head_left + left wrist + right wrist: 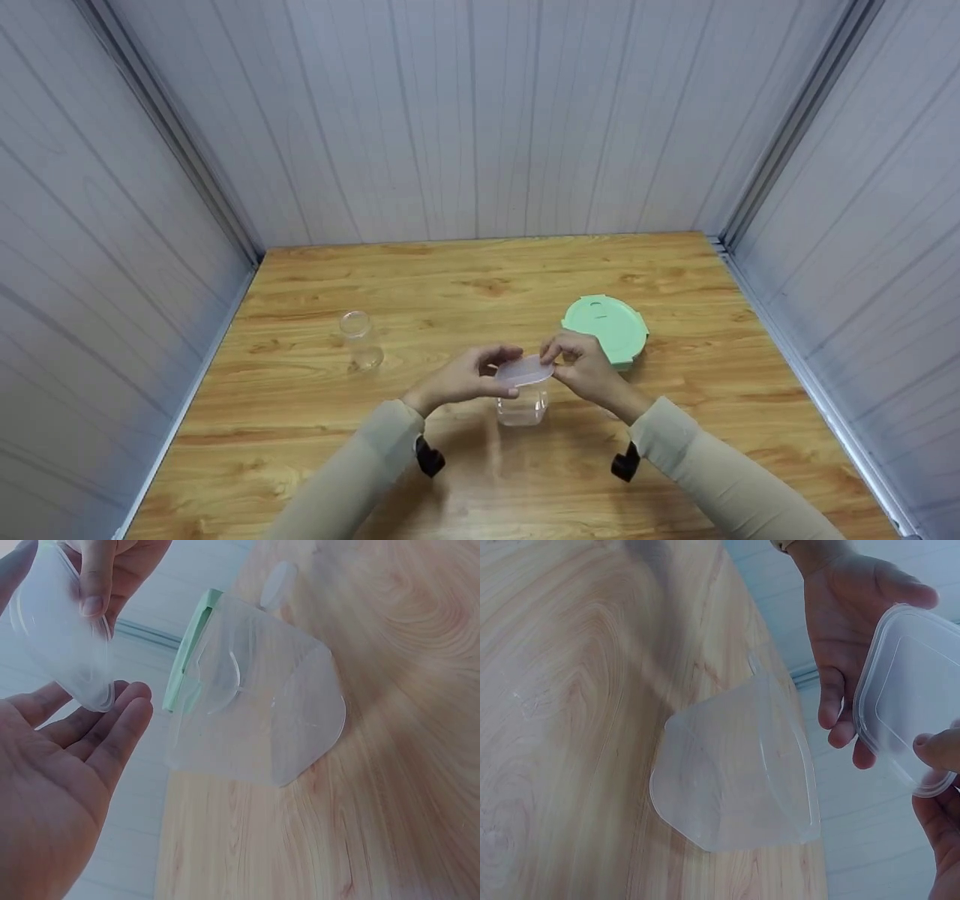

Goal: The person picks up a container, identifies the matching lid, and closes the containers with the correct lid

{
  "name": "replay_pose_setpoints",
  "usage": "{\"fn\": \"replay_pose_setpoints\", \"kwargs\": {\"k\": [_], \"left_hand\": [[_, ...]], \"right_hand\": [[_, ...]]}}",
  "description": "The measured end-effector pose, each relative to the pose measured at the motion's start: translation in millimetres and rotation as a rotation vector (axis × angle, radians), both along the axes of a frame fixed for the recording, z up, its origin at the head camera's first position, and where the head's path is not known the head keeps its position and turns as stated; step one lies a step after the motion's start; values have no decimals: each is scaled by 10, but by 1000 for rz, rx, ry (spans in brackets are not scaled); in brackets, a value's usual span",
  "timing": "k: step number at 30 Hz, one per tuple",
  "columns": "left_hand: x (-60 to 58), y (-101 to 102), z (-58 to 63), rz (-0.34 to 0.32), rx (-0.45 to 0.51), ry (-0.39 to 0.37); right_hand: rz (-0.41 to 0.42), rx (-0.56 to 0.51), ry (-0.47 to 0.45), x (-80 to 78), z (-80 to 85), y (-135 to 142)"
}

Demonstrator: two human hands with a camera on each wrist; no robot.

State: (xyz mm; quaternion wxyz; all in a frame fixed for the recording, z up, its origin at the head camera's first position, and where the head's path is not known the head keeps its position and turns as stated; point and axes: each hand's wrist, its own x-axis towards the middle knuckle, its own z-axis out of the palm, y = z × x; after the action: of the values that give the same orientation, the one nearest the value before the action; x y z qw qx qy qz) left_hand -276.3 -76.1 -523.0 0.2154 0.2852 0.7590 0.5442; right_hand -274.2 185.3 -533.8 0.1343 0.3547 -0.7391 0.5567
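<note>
My right hand [589, 367] pinches a translucent plastic lid [525, 370] by its right corner, thumb on one face and fingers behind. At the lid's opposite edge is my left hand [476, 373], its palm open and fingers loosely extended; whether they bear on the lid I cannot tell. The lid is tilted and held over a clear square plastic container [523, 409], which stands upright on the table. In the left wrist view the lid [64, 630] is apart from the container [255, 697]. The right wrist view shows the container's open rim.
A round mint-green lid [611, 326] with side clips lies behind my right hand, on top of a container mostly hidden. To the left stands a clear jar [361, 341]. A small whitish round piece [279, 585] lies beyond the square container. Panel walls border the wooden table [480, 277].
</note>
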Motion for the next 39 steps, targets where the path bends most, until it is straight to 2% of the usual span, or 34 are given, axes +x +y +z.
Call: {"fn": "replay_pose_setpoints", "kwargs": {"k": [6,13,20,28,32,39], "left_hand": [[-4,-2,-4,36,-21,30],[-8,-24,-14,76,-38,133],[-5,-30,-42,95,-74,182],[38,-29,-98,113,-115,257],[54,-32,-159,111,-100,280],[64,-23,-272,91,-119,336]], "right_hand": [[-9,85,0,-32,12,39],[99,238,-122,-36,78,104],[185,353,-206,-45,97,121],[148,409,-236,-30,64,122],[141,442,-268,-24,36,118],[110,481,-271,-13,4,122]]}}
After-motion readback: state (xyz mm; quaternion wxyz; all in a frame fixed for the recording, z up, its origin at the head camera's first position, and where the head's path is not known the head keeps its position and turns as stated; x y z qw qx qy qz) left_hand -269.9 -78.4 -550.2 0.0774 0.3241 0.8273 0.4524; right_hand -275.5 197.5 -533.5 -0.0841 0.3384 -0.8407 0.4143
